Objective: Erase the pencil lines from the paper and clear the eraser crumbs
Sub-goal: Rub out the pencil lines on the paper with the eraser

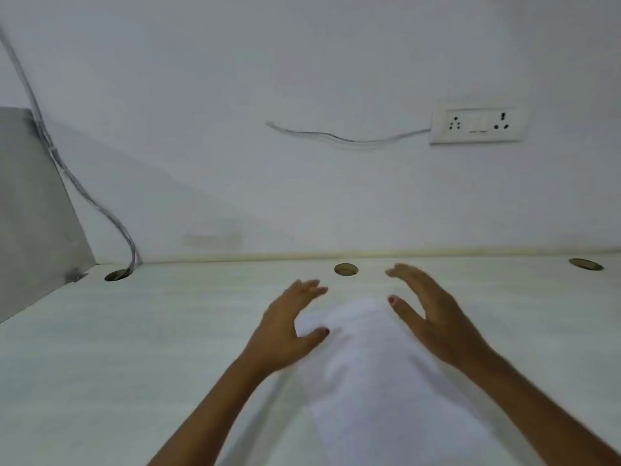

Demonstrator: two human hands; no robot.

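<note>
White paper (369, 364) on bench (134, 348), L hand (289, 331) & R hand (433, 317) spread, holding nothing; prob. setup, needs eraser next, none visible.

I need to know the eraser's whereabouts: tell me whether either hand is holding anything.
Both are empty. The left hand and right hand are open with fingers spread, either side of the paper. No eraser shows.

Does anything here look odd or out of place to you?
One thing: a loose wire trails from the wall socket across the bare wall and ends connected to nothing. The paper lies flat on the desk between both open hands; it is too blurred to show marks.
</note>
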